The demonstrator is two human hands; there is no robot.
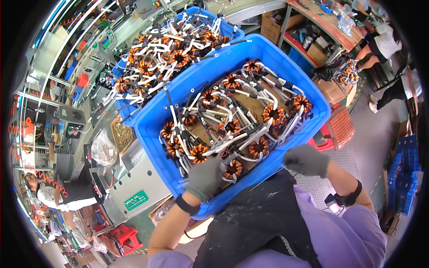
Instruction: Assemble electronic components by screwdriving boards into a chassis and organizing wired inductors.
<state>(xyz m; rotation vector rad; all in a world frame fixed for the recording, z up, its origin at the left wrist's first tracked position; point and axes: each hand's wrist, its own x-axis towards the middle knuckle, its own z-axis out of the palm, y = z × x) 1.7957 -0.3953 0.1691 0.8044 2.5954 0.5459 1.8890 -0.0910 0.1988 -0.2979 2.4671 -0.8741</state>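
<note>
My left hand (204, 179), in a grey glove, reaches over the near wall of a large blue bin (286, 58). Its fingers are closed around the white leads of a toroidal coil (233, 169) with copper winding; the grip itself is partly hidden and slightly blurred. My right hand (307, 161), also gloved in grey, is above the bin's near right rim with its fingers curled together. Whatever those fingers hold, if anything, is too small to make out. Inside the bin several more coils (273, 114) lie on brown cardboard (252, 106), their white and black leads crossing.
Behind this bin, a second blue bin (129, 117) is heaped with similar coils (179, 59). A grey metal bench (134, 190) stands at left, with a clear plastic bag (104, 148) on it. Red stools (337, 127) and other people (385, 42) are farther off.
</note>
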